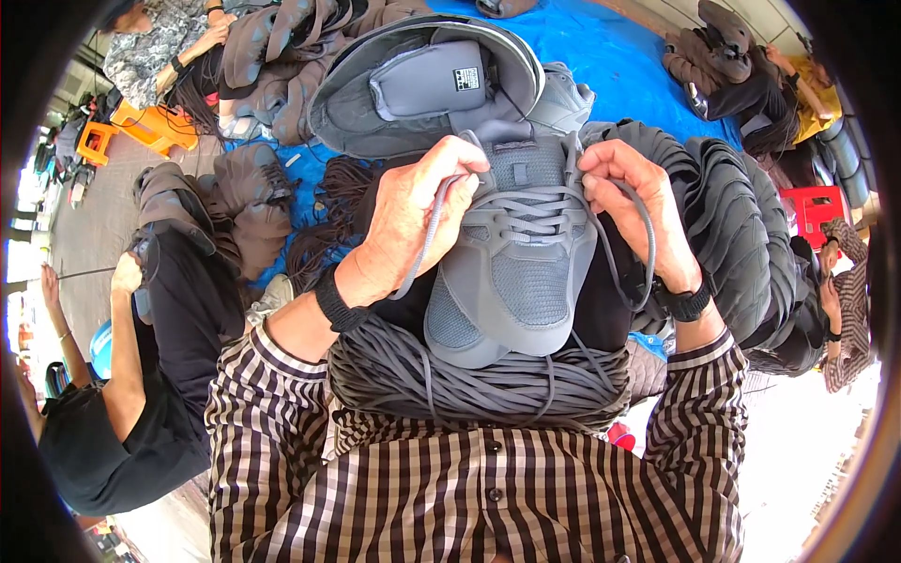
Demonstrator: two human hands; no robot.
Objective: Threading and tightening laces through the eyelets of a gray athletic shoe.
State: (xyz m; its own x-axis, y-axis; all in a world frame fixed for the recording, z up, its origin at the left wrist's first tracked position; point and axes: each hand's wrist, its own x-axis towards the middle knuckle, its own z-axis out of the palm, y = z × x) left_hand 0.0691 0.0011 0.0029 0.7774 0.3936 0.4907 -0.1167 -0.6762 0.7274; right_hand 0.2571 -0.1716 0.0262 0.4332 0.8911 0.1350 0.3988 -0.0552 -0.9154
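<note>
The bright blue plastic sheet [619,58] spreads out beyond the shoe at one o'clock, while at three o'clock a long, curved stack of dark grey shoe pieces [737,211] leans close, so the right elbow wants a tidy path. Down at six, a thick bundle of dark grey cord laces [479,383] lies across the lap, best kept clear of the strand being worked.

Centre stage, the grey mesh lace-up shoe [535,296] sits over the lap, toe at six, tongue at twelve, overlapping a second grey mesh shoe [455,328] at seven; a steady seat there would stop it sliding under a pull. At ten o'clock the left hand [413,206] pinches thumb to finger by the collar edge, lace between; at two the right hand [640,192] matches it, fingertips pressed together at the opposite edge.

The thin, grey, round lace [649,246] loops slack below both wrists: draw it evenly, no twists! And the flat criss-crosses [540,220] at twelve look snug; equal tension should keep them centred.
</note>
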